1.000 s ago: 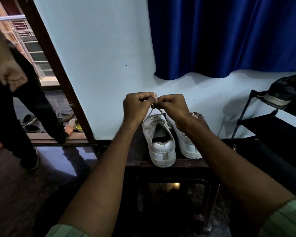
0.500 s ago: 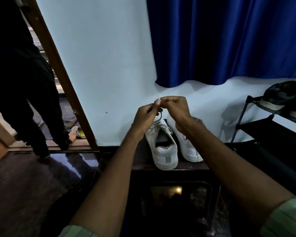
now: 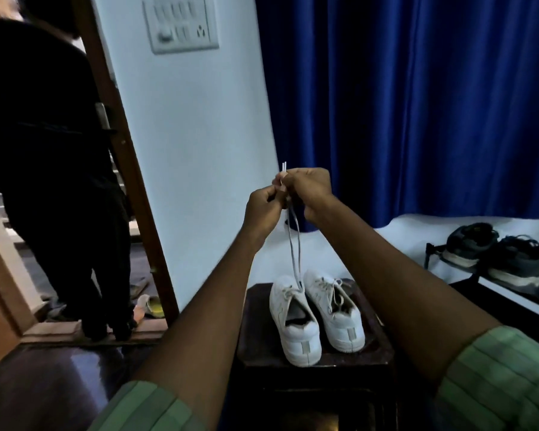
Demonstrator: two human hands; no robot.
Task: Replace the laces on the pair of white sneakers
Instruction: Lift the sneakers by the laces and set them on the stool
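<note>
Between both hands' grip, lace ends.

— What stands behind me?
— A pale wall with a switch panel; a blue curtain to its right.
— And lower down?
— A dark stool, a shoe rack, a brown door frame.
</note>
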